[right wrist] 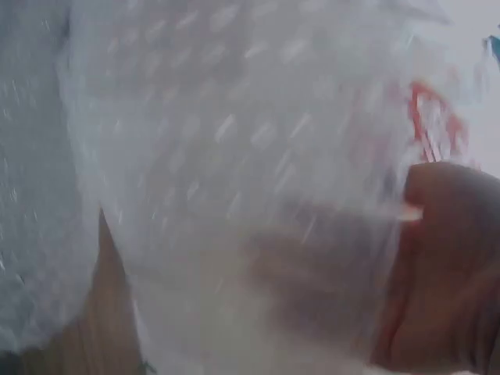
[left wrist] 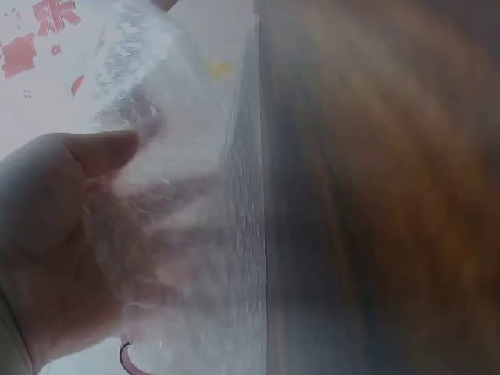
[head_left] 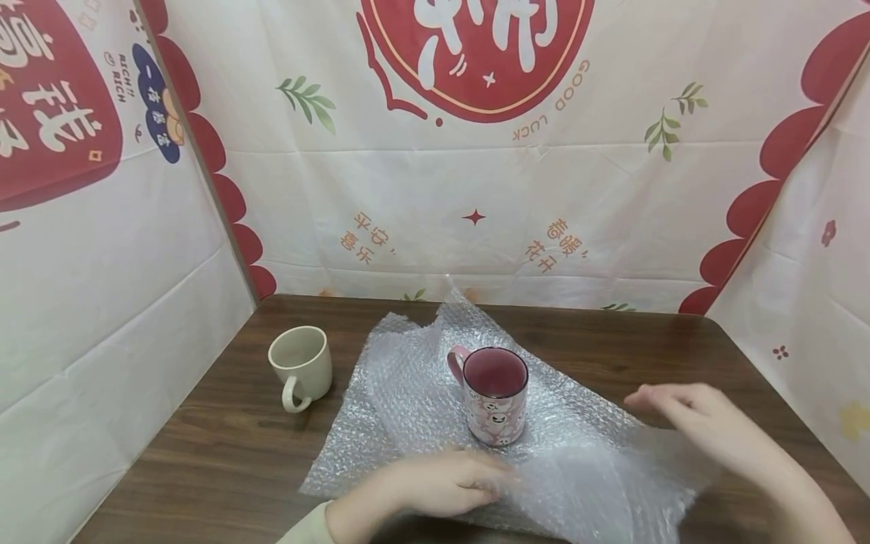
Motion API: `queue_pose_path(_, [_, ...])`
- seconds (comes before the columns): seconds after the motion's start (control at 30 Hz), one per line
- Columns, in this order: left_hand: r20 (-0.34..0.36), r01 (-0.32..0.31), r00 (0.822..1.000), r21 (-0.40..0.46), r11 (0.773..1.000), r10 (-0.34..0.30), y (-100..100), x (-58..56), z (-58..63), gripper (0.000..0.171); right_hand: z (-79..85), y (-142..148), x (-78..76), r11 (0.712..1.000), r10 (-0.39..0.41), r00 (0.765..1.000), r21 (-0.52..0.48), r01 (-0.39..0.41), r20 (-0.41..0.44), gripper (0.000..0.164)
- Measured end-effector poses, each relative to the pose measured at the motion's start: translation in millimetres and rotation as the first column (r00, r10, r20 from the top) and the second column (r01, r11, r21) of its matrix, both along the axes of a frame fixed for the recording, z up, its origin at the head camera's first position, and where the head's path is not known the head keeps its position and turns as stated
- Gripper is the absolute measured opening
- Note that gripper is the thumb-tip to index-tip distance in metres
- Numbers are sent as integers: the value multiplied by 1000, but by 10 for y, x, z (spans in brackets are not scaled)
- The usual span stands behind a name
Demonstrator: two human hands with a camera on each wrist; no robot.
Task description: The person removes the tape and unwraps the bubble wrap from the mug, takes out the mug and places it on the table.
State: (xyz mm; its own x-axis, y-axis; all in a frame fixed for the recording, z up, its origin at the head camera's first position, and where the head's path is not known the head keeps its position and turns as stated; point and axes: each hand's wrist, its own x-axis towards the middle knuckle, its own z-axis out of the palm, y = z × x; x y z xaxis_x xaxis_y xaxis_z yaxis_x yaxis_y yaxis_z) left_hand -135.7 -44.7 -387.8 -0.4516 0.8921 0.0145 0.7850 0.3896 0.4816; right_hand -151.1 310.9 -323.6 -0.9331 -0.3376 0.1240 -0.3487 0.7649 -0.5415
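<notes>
A pink mug (head_left: 496,408) with a cartoon-face print and a dark pink inside stands upright on a sheet of bubble wrap (head_left: 414,385), its handle to the left. My left hand (head_left: 451,483) is just in front of the mug and holds the near part of the wrap. In the left wrist view its fingers show blurred through the clear film, with the thumb (left wrist: 109,152) on the near side. To the right of the mug, my right hand (head_left: 700,423) grips the wrap's right part, fingers behind the film and thumb (right wrist: 445,187) in front.
A cream mug (head_left: 309,370) stands upright at the left of the dark wooden table (head_left: 224,446), its handle toward me. Printed cloth walls (head_left: 476,181) enclose the table at the back and on both sides.
</notes>
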Motion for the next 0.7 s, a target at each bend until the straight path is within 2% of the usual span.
queue_pose_path(0.07, [4,-39,999,-49,998,39,8,32,-9,38,-42,-95,76,996,14,997,89,-21,79,33])
queue_pose_path(0.17, [13,-92,996,-72,993,93,14,48,-27,37,-156,-210,166,981,50,978,173,-86,200,38])
queue_pose_path(0.27, [15,-139,990,-77,987,141,8,47,-34,35,-267,-280,226,973,40,955,206,-105,295,47])
queue_pose_path(0.43, [57,-207,975,-104,973,214,-23,16,-57,39,-445,-336,300,973,18,928,206,-101,372,69])
queue_pose_path(0.6, [115,-151,979,-157,976,170,-119,-71,-67,60,-563,-389,332,967,2,927,237,-99,376,81])
queue_pose_path(0.7, [171,-108,976,-171,979,138,-195,-134,-58,65,-614,-409,325,959,-2,931,265,-101,364,85])
